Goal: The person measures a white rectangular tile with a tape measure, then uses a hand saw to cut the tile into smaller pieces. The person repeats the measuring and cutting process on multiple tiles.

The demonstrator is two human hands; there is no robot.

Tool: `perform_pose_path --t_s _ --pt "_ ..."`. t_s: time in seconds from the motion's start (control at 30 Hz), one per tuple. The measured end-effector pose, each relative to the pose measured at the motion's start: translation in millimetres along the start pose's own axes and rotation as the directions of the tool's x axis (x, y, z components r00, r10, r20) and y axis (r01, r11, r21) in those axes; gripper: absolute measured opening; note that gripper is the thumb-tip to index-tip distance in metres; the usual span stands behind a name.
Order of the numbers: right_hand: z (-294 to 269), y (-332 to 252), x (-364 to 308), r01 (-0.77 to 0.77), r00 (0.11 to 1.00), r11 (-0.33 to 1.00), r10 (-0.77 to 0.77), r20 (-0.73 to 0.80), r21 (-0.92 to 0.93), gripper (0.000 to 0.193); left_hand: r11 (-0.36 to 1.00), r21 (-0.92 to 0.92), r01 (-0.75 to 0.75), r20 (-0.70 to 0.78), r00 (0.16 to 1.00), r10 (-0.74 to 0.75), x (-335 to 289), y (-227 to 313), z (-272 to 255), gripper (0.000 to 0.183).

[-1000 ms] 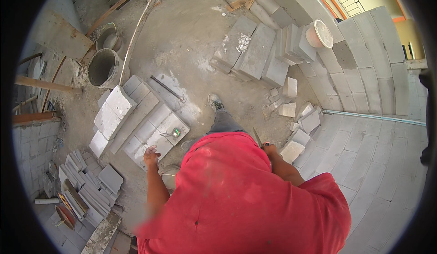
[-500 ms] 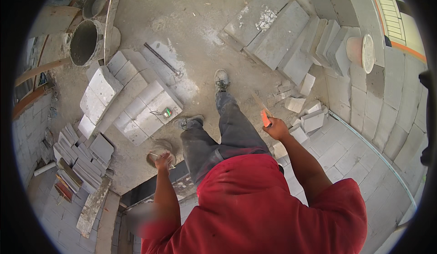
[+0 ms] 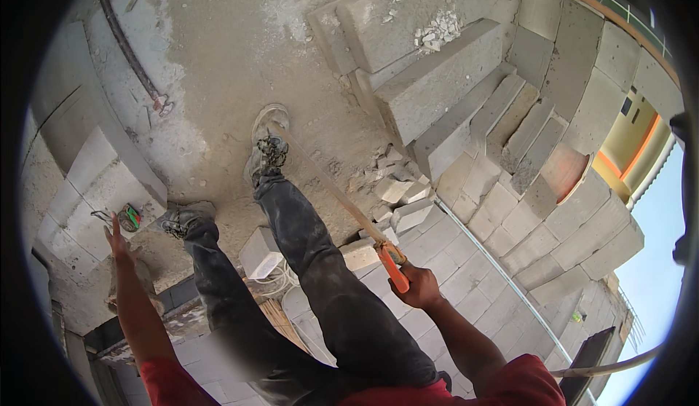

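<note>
A handsaw (image 3: 393,266) with an orange handle is gripped in my right hand (image 3: 420,287). Its long thin blade points forward and left, toward my front shoe. My left hand (image 3: 121,247) is stretched out at the left with its fingers apart, next to a green and black tape measure (image 3: 129,218). The tape measure lies on a pale block (image 3: 98,166), with a small thin wire-like item (image 3: 100,215) beside it. I cannot tell whether my fingertips touch that item.
Large grey blocks (image 3: 437,78) are stacked ahead on the right, with white rubble (image 3: 439,31) on top. Broken block pieces (image 3: 408,195) lie below them. A reddish bucket (image 3: 568,173) rests by the block wall. A long-handled hammer (image 3: 135,60) lies on the floor at upper left.
My view has shifted forward and right, and my legs are in a stepping pose. My left hand, earlier lower with thin items at its fingers, now reaches beside the tape measure. The saw stays in my right.
</note>
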State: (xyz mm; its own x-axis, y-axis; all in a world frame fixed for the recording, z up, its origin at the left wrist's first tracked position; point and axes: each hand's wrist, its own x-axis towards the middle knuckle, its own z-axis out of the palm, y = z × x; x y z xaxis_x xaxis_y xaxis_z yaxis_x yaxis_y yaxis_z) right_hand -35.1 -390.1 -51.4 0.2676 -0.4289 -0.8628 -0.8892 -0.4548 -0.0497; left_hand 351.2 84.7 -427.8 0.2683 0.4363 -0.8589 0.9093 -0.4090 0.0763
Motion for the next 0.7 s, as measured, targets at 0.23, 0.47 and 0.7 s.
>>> perform_pose_path --t_s 0.23,0.47,0.7 --pt "15.9 -18.1 -1.9 -0.001 1.000 0.984 0.000 -0.001 -0.179 0.018 0.950 0.310 -0.041 -0.363 0.918 0.158 24.1 -10.6 51.9 0.115" --pt "14.3 -61.2 80.3 0.224 0.906 0.947 -0.290 -0.308 -0.232 0.018 0.982 -0.114 -0.149 -0.311 0.944 0.107 11.2 -20.3 50.3 0.085" --pt "15.6 -113.1 297.7 0.284 0.801 0.678 -0.557 -0.221 -0.679 0.024 0.724 -0.678 0.130 0.304 0.946 0.114 -80.4 -61.2 3.8 0.049"
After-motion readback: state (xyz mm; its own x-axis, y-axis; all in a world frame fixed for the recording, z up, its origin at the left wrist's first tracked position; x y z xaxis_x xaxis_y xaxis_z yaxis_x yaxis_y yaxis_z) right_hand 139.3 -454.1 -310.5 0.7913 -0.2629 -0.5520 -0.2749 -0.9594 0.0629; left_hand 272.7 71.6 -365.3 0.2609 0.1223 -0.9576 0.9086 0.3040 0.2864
